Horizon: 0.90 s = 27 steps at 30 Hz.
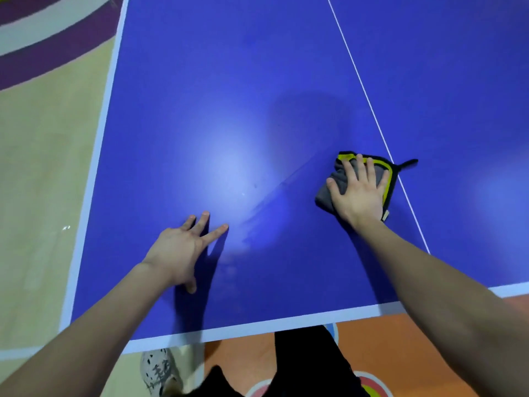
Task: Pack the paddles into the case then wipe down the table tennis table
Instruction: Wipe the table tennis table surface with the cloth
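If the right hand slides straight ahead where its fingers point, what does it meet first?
Nothing solid: the right hand, flat on the cloth, has only bare blue table ahead, crossing the white line, as far as the picture shows.

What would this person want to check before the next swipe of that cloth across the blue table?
1. Is the cloth on the table, under the palm: ok.
2. Does the right hand press the cloth with straight, spread fingers: ok.
3. Does the left hand rest on the table, apart from the cloth: ok.
4. Is the surface wiped clean: not ok, a faint streak shows between the hands.
5. Are the paddles in the case: cannot tell, neither is in view.
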Each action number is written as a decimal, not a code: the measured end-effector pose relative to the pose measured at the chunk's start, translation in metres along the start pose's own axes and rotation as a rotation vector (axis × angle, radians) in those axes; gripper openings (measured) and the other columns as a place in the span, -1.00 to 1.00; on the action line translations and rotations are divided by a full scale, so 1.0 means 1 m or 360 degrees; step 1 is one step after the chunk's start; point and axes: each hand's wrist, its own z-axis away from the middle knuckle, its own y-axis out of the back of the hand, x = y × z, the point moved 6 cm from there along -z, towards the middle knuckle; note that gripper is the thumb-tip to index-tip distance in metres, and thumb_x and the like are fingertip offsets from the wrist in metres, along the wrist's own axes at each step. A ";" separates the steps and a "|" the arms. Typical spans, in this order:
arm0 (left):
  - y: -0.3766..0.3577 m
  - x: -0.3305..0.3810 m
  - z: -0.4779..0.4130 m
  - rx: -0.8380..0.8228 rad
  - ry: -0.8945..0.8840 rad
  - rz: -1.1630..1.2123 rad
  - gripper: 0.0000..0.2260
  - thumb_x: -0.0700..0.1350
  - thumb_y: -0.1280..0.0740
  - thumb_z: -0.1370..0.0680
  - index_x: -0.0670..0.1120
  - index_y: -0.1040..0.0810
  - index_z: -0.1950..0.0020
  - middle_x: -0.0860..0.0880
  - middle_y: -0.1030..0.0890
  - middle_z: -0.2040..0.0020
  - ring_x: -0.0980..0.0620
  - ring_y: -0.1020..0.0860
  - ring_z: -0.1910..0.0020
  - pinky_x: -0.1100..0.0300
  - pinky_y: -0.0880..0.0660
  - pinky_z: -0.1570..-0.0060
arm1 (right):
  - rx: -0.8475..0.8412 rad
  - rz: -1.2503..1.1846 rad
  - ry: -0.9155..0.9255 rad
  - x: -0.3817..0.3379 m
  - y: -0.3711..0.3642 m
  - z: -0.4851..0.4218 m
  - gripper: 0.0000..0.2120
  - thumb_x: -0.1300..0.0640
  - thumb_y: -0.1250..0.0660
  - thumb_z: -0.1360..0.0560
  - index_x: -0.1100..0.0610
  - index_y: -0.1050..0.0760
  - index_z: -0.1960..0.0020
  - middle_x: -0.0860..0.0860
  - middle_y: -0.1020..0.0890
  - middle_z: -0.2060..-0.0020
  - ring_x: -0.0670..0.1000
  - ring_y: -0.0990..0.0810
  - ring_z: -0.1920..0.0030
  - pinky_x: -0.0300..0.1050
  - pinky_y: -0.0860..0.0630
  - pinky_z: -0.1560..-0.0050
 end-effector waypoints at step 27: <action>-0.055 -0.149 0.039 0.0177 -0.0603 -0.0210 0.16 0.36 -0.65 -0.18 0.20 -0.14 -0.65 0.03 -0.38 -0.42 -0.05 -0.51 -0.27 0.09 -0.45 0.19 | 0.0095 -0.0055 0.0033 -0.353 -0.057 0.330 -0.33 -0.43 -0.15 -0.69 -0.17 -0.29 -0.71 -0.07 -0.11 -0.76 0.03 0.01 -0.77 0.38 0.00 -0.70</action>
